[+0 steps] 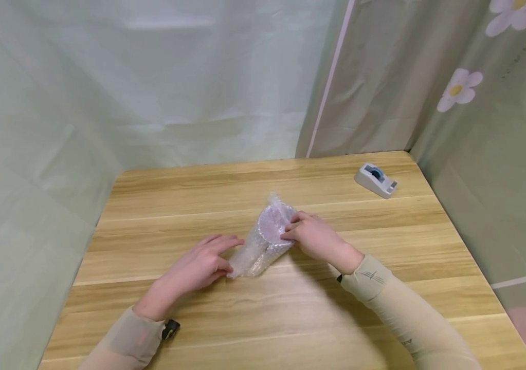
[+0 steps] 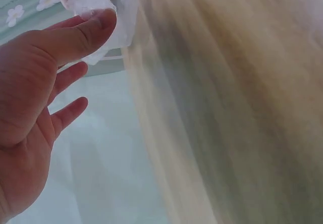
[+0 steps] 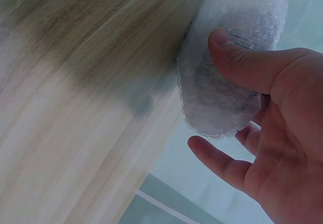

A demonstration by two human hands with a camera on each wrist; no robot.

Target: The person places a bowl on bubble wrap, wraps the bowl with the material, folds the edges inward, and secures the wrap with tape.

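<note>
Our left hand (image 1: pixel 202 262) spreads its fingers against bubble wrap (image 1: pixel 246 257); our right hand (image 1: pixel 315 239) pinches the wrapped cylinder (image 1: pixel 271 228), mid-table (image 1: pixel 175 190). At its two o'clock sits a tape dispenser (image 1: pixel 376 181); beyond, curtain lettering (image 1: pixel 522 55) we can't read.

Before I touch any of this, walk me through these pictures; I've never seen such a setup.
There is no machine here, just a person working with a bare left hand and right hand. The wide picture comes from a camera worn on the head, looking forward and down. The other two come from cameras on the wrists, each watching its own hand. On the wooden table, toward the far right corner, sits a tape dispenser. Between the hands is a round-ended bundle in bubble wrap. The right hand grips it near that round end; the left holds the loose end of the wrap. I can't tell what is inside.
</note>
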